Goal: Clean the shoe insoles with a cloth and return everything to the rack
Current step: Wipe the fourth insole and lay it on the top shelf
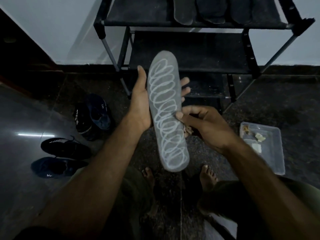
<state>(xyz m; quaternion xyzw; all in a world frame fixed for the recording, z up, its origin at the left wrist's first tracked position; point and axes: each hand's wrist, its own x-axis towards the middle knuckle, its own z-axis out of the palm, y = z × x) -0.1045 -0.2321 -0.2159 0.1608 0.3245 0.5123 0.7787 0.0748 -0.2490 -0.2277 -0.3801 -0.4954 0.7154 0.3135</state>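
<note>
A grey insole (166,108) with white looping lines on its face stands nearly upright in front of me. My left hand (140,101) holds it from the left edge, fingers wrapped behind. My right hand (202,125) touches the insole's right edge at mid-length and is closed around a small brownish scrap, perhaps a cloth (187,129), mostly hidden by the fingers. Several more dark insoles (200,11) lie on the top shelf of the black shoe rack (188,52) behind.
Several dark shoes (93,115) lie on the dark floor at the left. A clear plastic tray (263,146) with small scraps sits on the floor at the right. My bare feet (207,175) are below the insole. A white wall stands behind the rack.
</note>
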